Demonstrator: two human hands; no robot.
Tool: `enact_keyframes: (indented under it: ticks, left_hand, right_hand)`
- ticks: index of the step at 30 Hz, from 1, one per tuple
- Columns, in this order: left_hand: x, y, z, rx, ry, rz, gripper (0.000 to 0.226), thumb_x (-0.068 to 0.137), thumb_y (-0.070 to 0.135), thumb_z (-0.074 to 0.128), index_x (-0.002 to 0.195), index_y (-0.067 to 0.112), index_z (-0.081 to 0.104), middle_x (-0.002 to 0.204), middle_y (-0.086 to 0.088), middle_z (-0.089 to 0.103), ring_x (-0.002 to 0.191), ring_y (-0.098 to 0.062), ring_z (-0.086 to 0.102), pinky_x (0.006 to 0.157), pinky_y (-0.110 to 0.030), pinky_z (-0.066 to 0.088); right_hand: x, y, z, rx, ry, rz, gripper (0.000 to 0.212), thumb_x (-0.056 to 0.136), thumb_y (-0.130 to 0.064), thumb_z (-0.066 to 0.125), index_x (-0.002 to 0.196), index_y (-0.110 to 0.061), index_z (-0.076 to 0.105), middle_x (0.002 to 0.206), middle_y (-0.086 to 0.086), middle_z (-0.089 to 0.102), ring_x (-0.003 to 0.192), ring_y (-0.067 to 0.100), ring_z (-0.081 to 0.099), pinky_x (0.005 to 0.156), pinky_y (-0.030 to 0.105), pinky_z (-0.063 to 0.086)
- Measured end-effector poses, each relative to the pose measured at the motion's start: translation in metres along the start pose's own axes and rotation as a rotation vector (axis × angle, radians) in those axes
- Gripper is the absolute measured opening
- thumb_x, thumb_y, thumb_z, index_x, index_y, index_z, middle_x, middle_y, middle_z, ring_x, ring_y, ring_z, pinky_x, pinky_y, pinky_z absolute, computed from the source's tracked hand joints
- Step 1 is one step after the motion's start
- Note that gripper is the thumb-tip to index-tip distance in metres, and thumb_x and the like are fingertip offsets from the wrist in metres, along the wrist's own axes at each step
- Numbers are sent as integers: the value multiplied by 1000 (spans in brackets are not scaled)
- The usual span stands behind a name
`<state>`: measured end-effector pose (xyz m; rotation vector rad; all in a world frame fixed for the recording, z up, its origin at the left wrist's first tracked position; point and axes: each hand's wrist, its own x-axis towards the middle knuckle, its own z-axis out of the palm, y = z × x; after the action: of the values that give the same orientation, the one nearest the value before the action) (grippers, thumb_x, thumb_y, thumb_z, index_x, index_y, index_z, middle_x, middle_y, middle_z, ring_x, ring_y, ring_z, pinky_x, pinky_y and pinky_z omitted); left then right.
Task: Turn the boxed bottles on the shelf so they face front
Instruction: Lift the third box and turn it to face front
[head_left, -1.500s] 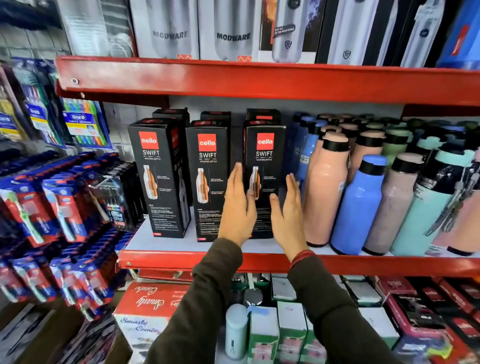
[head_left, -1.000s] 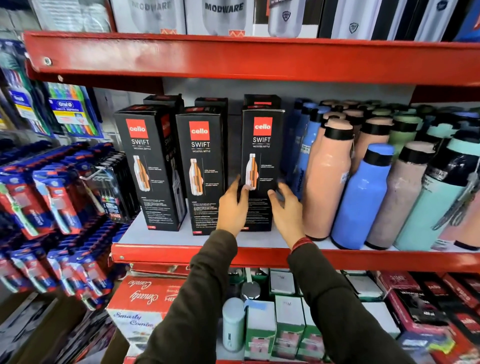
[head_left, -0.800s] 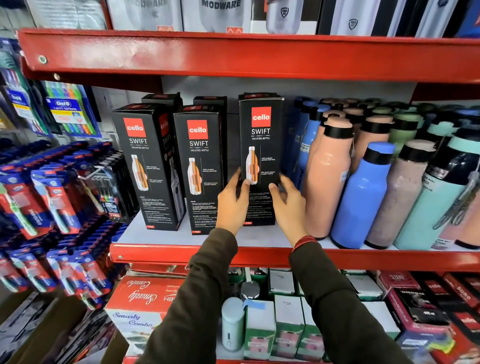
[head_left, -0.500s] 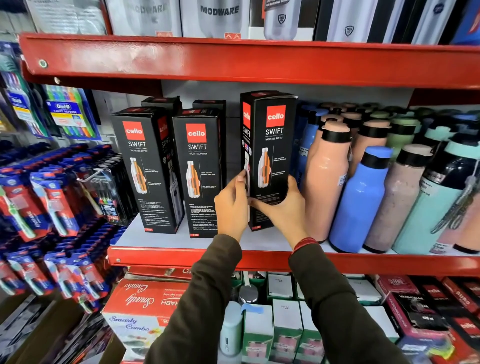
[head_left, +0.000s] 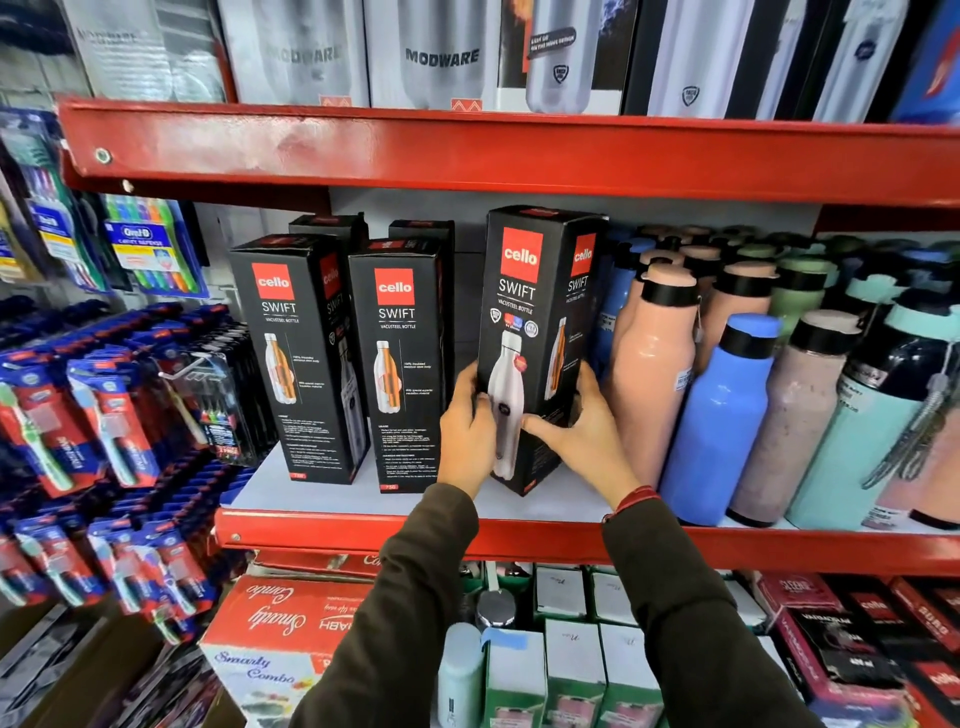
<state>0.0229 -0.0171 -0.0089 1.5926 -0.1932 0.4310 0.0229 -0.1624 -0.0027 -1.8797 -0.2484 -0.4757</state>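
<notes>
Right now both hands clamp the same black boxed bottle (head_left: 535, 338) low down: left hand (head_left: 467, 426) wrapped on its left edge with the thumb across the face, right hand (head_left: 582, 431) closed on the right side, thumb pressed near the bottom corner. Each grip is closed on the box, nothing else in either. Box stands on the white shelf board (head_left: 550, 501), rotated so one corner points out; two printed faces show, the wider one with a big white bottle picture angled left, the narrower one angled right. Whether its base sits fully flat I cannot tell.

Just left, two more black boxes, the middle box (head_left: 397, 364) and the left box (head_left: 298, 353), stand upright showing a different panel with small print. More boxes sit behind them, partly hidden. Just right, a pink bottle (head_left: 657, 364) stands very close to the right hand, with a blue bottle (head_left: 719, 421) and a crowd of loose bottles beyond.

Judgement: turn is mid-way, box not yet square to the front.

Risks:
- The right knuckles or the swinging corner could bump the pink bottle, and the tightly packed ones could topple in a chain.
- The hold is low on a tall box, so a quick twist could tip the top backward or toward the middle box.
- Stopping early leaves it skewed.
</notes>
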Motion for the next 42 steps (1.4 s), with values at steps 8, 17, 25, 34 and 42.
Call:
enact_keyframes:
  ticks: [8, 17, 25, 34, 42]
  left_hand:
    - [-6, -3, -1, -54, -39, 54, 49, 99, 0, 39, 137, 31, 46, 126, 29, 55, 116, 20, 51, 98, -1, 38]
    - [-7, -21, 8, 41, 4, 46, 52, 98, 2, 42, 145, 23, 42, 144, 1, 54, 131, -6, 51, 114, -29, 40]
    - [-8, -27, 10, 89, 43, 42, 50, 98, 0, 41, 145, 18, 41, 144, -1, 53, 128, -6, 49, 112, -27, 40]
    - [-11, -26, 10, 139, 69, 51, 51, 98, 0, 40, 145, 18, 41, 141, 2, 52, 132, -14, 50, 111, -27, 39]
    - [-14, -27, 11, 173, 55, 78, 51, 100, 6, 42, 149, 18, 34, 149, 0, 44, 135, -7, 42, 108, -18, 31]
  right_hand:
    - [1, 5, -3, -38, -100, -2, 89, 92, -12, 61, 157, -30, 3, 161, -7, 27, 148, 7, 25, 124, 37, 23]
    - [2, 17, 4, -115, -40, 2, 76, 94, -5, 57, 156, -26, 18, 159, -1, 34, 147, 15, 32, 121, 41, 29]
    - [-1, 19, 11, -108, -63, 28, 73, 95, -4, 55, 156, -24, 19, 156, -1, 38, 144, 13, 36, 115, 25, 28]
    - [-5, 17, 15, -69, -54, 39, 73, 96, -1, 52, 155, -28, 19, 155, -1, 39, 137, 3, 34, 114, 24, 30]
    - [-8, 21, 19, -65, 9, 32, 69, 94, -2, 55, 152, -26, 26, 155, -1, 39, 144, 13, 36, 118, 33, 32]
